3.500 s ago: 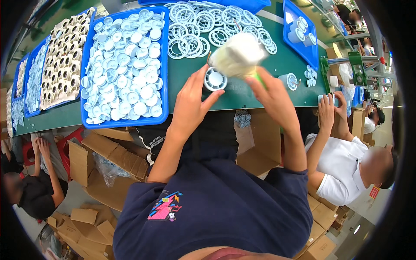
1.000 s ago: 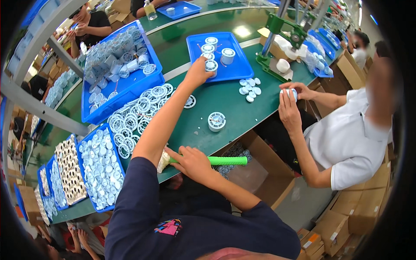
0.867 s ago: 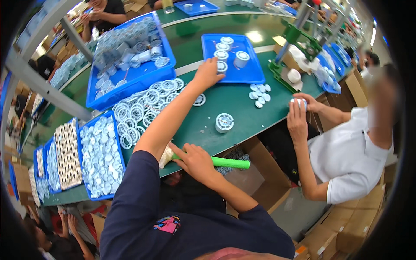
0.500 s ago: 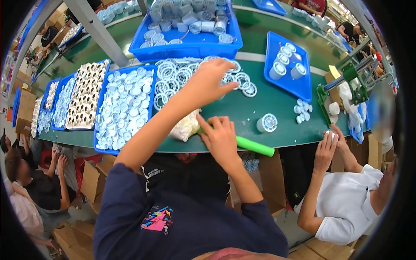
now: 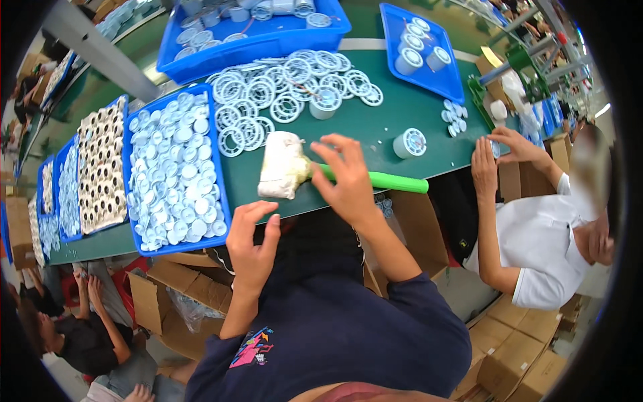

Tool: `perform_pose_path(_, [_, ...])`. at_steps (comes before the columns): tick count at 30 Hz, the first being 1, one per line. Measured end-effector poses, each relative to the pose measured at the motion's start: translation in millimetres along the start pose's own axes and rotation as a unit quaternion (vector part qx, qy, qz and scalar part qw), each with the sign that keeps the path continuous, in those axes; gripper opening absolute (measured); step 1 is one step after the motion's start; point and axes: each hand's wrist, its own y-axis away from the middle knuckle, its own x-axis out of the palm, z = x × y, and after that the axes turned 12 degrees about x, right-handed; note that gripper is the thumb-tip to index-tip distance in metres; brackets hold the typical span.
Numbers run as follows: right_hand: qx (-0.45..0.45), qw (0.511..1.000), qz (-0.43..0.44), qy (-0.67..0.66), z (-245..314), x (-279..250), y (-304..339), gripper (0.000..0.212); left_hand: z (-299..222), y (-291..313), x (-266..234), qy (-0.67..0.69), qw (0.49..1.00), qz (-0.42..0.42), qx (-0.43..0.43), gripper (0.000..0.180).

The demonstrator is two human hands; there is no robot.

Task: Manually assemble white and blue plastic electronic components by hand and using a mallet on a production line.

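A mallet lies at the front of the green table, its head [image 5: 281, 166] wrapped in pale, stained cloth and its bright green handle [image 5: 395, 181] pointing right. My right hand [image 5: 345, 177] is over the handle close to the head, fingers apart and not wrapped round it. My left hand [image 5: 249, 246], fingers curved and apart, is empty before the table's front edge. Beyond the mallet stands a pale blue cup [image 5: 324, 107] with a ring on top, beside a pile of loose pale blue rings [image 5: 261, 94]. Another round cup [image 5: 407, 144] stands upright to the right.
Left of the rings is a blue tray [image 5: 224, 201] of small pale caps, then egg-carton-like trays [image 5: 102, 167]. A blue bin [image 5: 248, 57] of cups stands behind. A blue tray [image 5: 450, 84] with several cups is far right, near a green press [image 5: 479, 97]. A co-worker [image 5: 529, 234] sits right.
My left hand has drawn back from the rings to the front edge, leaving the ringed cup visible. My right hand has lifted its fingers somewhat. The whole view has shifted and tilted.
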Motion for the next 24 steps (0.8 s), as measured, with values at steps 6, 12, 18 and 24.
perform_pose_path(6, [0.113,0.988,-0.033,0.103,-20.8,22.7,-74.5,0.046,1.7,2.6,-8.7,0.022,0.999,-0.037,-0.003,0.022])
perform_pose_path(12, [0.075,0.997,0.004,0.019,-4.5,19.3,-85.0,0.044,8.3,-2.0,7.0,-0.017,0.997,-0.074,-0.002,0.049])
perform_pose_path(18, [0.031,0.97,0.204,-0.132,87.4,8.7,-49.5,0.044,30.5,-23.6,23.5,-0.059,0.992,-0.111,0.026,0.087])
perform_pose_path(24, [-0.014,0.956,0.276,-0.099,77.6,5.6,-65.7,0.028,41.9,-8.4,14.1,-0.035,0.991,-0.129,-0.023,0.065])
